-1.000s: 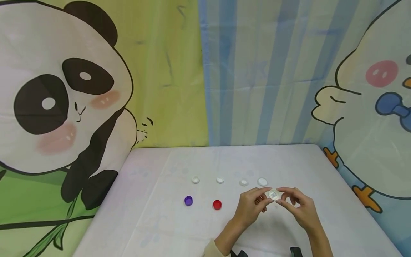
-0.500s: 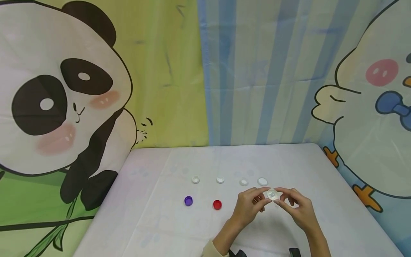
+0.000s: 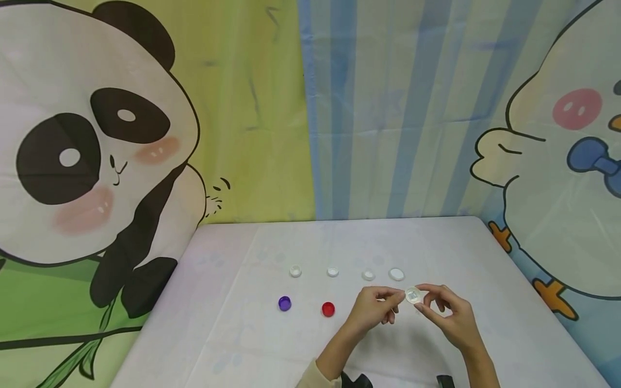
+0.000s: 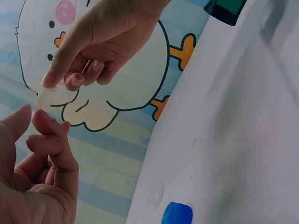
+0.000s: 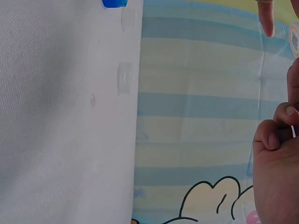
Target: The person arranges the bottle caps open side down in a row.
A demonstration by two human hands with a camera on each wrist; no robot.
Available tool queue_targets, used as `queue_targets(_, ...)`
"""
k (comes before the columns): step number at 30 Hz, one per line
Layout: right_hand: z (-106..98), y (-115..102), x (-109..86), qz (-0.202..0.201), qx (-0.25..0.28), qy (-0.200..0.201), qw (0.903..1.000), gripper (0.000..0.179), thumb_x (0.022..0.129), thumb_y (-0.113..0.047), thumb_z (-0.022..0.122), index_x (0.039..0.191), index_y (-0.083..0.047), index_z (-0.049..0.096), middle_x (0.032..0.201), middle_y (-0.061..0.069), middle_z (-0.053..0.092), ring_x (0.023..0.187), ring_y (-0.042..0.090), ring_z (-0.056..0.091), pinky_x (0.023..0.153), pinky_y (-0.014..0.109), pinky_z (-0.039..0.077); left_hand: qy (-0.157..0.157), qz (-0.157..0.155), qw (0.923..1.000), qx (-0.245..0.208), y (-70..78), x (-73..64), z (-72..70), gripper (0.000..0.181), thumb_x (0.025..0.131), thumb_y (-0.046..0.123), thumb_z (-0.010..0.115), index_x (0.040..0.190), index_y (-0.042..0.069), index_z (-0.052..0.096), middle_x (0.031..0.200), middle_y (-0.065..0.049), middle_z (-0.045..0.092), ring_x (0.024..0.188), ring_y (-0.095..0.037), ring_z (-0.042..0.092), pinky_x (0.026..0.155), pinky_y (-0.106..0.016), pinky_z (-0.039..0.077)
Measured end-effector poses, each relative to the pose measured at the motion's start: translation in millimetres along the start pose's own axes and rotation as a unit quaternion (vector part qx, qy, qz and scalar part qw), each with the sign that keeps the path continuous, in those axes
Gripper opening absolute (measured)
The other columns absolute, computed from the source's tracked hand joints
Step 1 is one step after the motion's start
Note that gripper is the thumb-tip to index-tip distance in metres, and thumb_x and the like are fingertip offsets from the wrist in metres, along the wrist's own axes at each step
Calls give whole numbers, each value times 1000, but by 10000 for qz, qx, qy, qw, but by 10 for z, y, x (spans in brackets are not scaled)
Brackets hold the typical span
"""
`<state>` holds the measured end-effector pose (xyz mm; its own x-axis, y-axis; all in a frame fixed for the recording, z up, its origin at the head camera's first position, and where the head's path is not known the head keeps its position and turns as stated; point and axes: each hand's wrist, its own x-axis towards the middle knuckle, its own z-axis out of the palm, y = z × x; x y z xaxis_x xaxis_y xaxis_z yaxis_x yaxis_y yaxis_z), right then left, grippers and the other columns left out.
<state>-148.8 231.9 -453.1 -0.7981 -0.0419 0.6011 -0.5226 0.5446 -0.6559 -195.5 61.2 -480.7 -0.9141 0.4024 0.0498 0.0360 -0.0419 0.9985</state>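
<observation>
A small clear round cap [image 3: 413, 295], with a whitish patterned centre, is held above the table between both hands. My right hand [image 3: 451, 315] pinches its right side between thumb and forefinger. At its left edge, the thumb and forefinger of my left hand [image 3: 372, 310] come together and grip the rim. Seen edge-on in the left wrist view, the cap [image 4: 44, 98] spans from the right thumb down to the left fingertips. Only part of the cap [image 5: 294, 39] shows at the border of the right wrist view.
On the white table [image 3: 252, 339] lie a purple cap [image 3: 284, 303], a red cap [image 3: 328, 309] and a back row of pale caps, one being the larger disc [image 3: 396, 274]. A blue cap [image 4: 177, 213] shows in the wrist views. Printed curtains [image 3: 388, 108] stand behind.
My left thumb and forefinger, earlier spread at the top and bottom of the cap, now meet at its left edge. My right hand keeps its pinch, nearly still.
</observation>
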Motion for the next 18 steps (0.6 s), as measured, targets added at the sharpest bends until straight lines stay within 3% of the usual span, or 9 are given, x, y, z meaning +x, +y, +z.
queue_targets(2,6,-6,0,-47,28,-14,10000,36,65,9,73,97,-2,63,65,-3,53,62,3,39,55,22,33,-53,-334,9992,-215,4,-2,-5,25,80,36,65,86,13,71,56,1,54,41,-7,46,39,-16,35)
queue_targets(5,13,-6,1,-96,54,-33,9999,37,64,10,73,98,-1,63,66,-3,53,61,3,39,54,23,33,-59,-467,9982,-366,13,1,-6,25,79,34,67,84,10,71,55,2,53,41,-6,45,38,-16,35)
queue_targets(14,22,8,-10,-96,125,-156,9998,35,66,8,73,98,-3,63,66,-2,53,61,4,39,54,21,33,-49,-561,9960,-695,30,-2,-12,20,77,28,70,83,9,70,56,1,52,42,-6,42,40,-15,34)
queue_targets(18,42,112,-37,-40,162,-203,9997,36,67,7,73,99,-5,63,66,-3,53,61,4,39,54,21,33,-38,-557,9963,-648,27,-8,-9,20,76,29,70,82,11,71,56,1,52,43,-6,42,40,-15,34)
